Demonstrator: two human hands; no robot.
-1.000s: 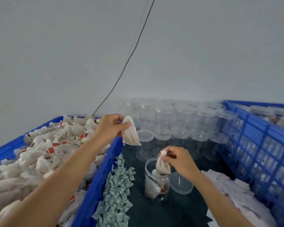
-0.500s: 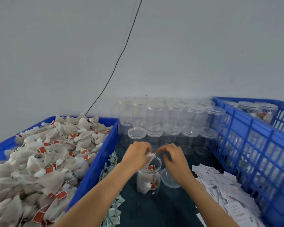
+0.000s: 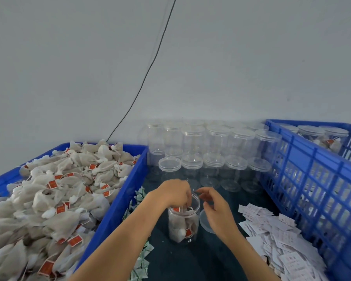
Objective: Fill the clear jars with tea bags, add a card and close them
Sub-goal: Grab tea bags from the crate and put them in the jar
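**Left hand down in the open jar on a dark tabletop**

A pale wall (image 3: 231, 57) with a thin black cable (image 3: 150, 65) running down it backs a dark table surface (image 3: 190, 260). On that surface stands the open jar (image 3: 183, 226), upright and partly filled with tea bags (image 3: 180, 224) bearing red tags. The left hand (image 3: 172, 194) sits over the jar's mouth with its fingers curled down inside the rim, touching the top tea bags; whether it actually grips one I cannot tell. The right hand (image 3: 215, 211) hovers just right of the jar mouth, fingers loosely bent and apart, holding nothing.

Just beneath the right hand, beside the jar, lies a clear lid (image 3: 206, 224), flat on the table. Further right of that hand spreads a loose heap of white cards (image 3: 276, 240). Left of the left forearm lies a strip of small green-and-white sachets (image 3: 140, 260), and beyond it a blue crate (image 3: 114, 209) heaped with tea bags. Past both hands, toward the wall, stand rows of empty lidded jars (image 3: 211, 155). At far right a blue slatted crate (image 3: 312, 179) holds filled, closed jars (image 3: 328, 138).
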